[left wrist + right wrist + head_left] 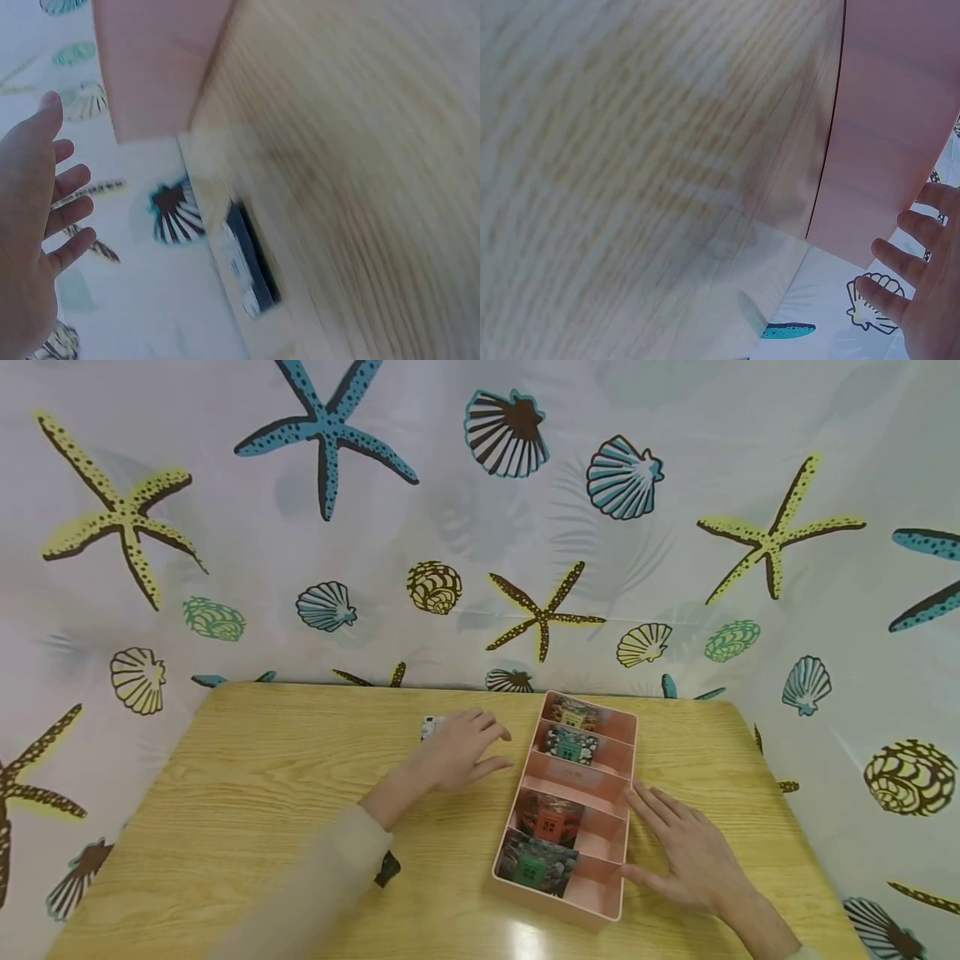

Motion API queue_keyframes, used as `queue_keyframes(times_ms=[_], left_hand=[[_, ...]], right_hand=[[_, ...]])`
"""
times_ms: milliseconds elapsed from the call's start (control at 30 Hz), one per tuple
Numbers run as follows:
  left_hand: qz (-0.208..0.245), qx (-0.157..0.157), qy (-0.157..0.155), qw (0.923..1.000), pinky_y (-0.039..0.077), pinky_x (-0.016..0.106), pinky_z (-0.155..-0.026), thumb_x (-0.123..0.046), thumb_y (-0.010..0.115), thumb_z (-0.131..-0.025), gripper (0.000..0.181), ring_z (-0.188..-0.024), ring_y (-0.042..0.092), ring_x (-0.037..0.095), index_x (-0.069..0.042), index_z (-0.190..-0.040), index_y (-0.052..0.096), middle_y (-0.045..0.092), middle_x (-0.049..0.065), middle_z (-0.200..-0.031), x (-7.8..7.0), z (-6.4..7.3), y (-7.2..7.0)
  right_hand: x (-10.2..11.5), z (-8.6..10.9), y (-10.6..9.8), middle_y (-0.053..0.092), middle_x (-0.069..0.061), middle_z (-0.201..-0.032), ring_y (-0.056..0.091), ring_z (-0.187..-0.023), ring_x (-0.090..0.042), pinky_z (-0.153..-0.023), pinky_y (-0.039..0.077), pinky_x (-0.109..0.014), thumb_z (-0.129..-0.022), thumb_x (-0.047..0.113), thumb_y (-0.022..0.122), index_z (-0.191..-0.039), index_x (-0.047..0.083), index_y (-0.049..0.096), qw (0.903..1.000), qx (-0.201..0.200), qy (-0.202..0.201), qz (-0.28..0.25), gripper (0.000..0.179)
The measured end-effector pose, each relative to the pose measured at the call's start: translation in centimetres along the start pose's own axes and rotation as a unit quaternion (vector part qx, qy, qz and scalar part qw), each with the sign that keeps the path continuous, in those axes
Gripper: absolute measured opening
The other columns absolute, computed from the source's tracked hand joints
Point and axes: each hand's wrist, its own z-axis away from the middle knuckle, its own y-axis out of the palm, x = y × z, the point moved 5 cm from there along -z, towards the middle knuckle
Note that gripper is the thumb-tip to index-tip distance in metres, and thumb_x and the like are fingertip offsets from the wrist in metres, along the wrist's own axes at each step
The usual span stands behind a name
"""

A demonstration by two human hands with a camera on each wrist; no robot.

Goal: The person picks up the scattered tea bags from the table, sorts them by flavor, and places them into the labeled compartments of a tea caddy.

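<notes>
A long pink divided box [632, 760] stands lengthwise on the table between my two hands. Dark picture packets lie in its compartments: a yellow-labelled one [576, 717] at the far end, then a teal-labelled one [570, 745], and nearer me a red-labelled one [550, 820] and a green-labelled one [534, 865]. The middle compartment has only a pale patch [572, 773] in it. My left hand [459, 753] hovers left of the box, fingers loosely bent and holding nothing. The fingertips of my right hand [686, 852] rest against the box's right side.
Partly behind my left hand is a small white patterned box [431, 727], dark-sided in the left wrist view. A black object [387, 868] lies beside my left sleeve. A shell-and-starfish curtain [450, 527] surrounds the wooden table [247, 760].
</notes>
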Motion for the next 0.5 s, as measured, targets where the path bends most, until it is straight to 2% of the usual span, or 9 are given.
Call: queue_keyframes(times_ms=[100,233,367,500], left_hand=[[-0.001,-0.003,-0.031,0.9995,0.055,0.047,-0.104,-0.049,0.062,-0.105,0.047,-0.116,0.066,0.028,-0.011,-0.132,0.066,0.069,0.008,-0.123,2.9,0.3,0.5],[-0.016,0.029,-0.081,0.9962,0.051,0.052,-0.110,-0.053,0.060,-0.105,0.059,-0.127,0.063,0.033,-0.009,-0.143,0.060,0.066,0.013,-0.135,6.1,0.8,2.0],[-0.010,0.065,-0.133,0.9890,0.044,0.056,-0.119,-0.057,0.058,-0.105,0.069,-0.142,0.054,0.037,-0.008,-0.153,0.052,0.058,0.017,-0.150,8.4,1.5,3.3],[0.007,0.086,-0.171,0.9814,0.039,0.058,-0.124,-0.062,0.057,-0.103,0.079,-0.149,0.047,0.039,-0.009,-0.160,0.044,0.052,0.018,-0.158,9.9,2.2,4.5]], right_hand=[[0.0,0.0,0.0,0.044,-0.007,-0.168,0.056,-0.144,-0.036,-0.105,0.054,-0.060,-0.087,0.070,0.070,-0.163,0.017,0.042,1.0000,0.002,0.000,0.001,0.097],[0.0,0.1,0.0,0.044,-0.007,-0.168,0.057,-0.144,-0.036,-0.104,0.055,-0.059,-0.087,0.069,0.071,-0.163,0.017,0.042,1.0000,-0.002,-0.002,-0.002,0.097],[0.0,0.1,0.1,0.044,-0.007,-0.168,0.057,-0.143,-0.035,-0.104,0.055,-0.059,-0.087,0.069,0.071,-0.163,0.017,0.042,1.0000,-0.006,-0.004,-0.001,0.096],[0.0,0.1,0.1,0.043,-0.006,-0.169,0.057,-0.143,-0.036,-0.105,0.054,-0.059,-0.087,0.069,0.070,-0.163,0.017,0.042,1.0000,-0.006,-0.004,-0.002,0.096]])
